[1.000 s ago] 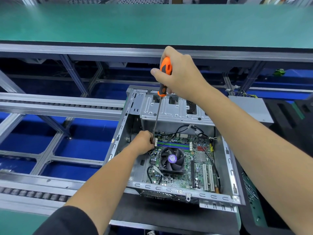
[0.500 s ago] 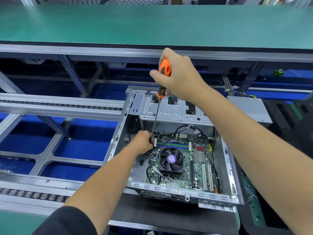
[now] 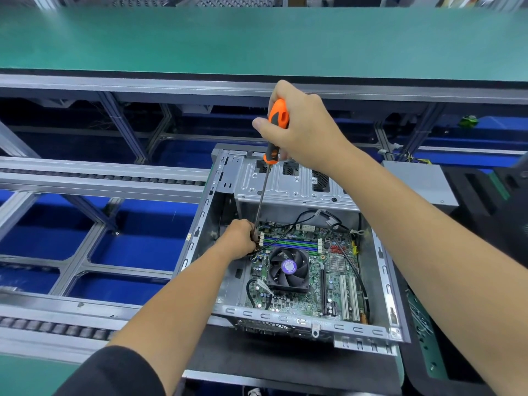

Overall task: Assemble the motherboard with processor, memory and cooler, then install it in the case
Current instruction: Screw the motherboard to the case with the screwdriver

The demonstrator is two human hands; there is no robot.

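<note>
far left: roller conveyor rails [image 3: 94, 181] over blue flooring, green bench top [image 3: 257, 38] across the back.

left hand [image 3: 238, 238] down inside the open case [image 3: 197, 232], at the far-left corner of the motherboard [image 3: 328, 270]. fingers curled tight around the lower end of the screwdriver shaft [image 3: 261, 201], just where the tip meets the board; the tip itself hidden behind the fingers. a black cable runs out from under this hand across the memory slots [image 3: 290, 242].

screwdriver stands near upright, tilted slightly, shaft rising from the left hand to the orange and black handle [image 3: 277, 130] above the drive cage [image 3: 288, 184].

right hand [image 3: 303, 130] wrapped around the handle from the right side, thumb pressed along its left face, fingers closed behind it. handle sits well above the case, over its far edge.

motherboard lies flat in the case floor, between the two forearms. cooler fan [image 3: 288, 268] mounted on it, just right of and nearer than the left hand, not touched. white expansion slots [image 3: 350, 301] toward the near right corner.

right of the case: grey metal box [image 3: 420, 181], black foam tray [image 3: 480, 201].
</note>
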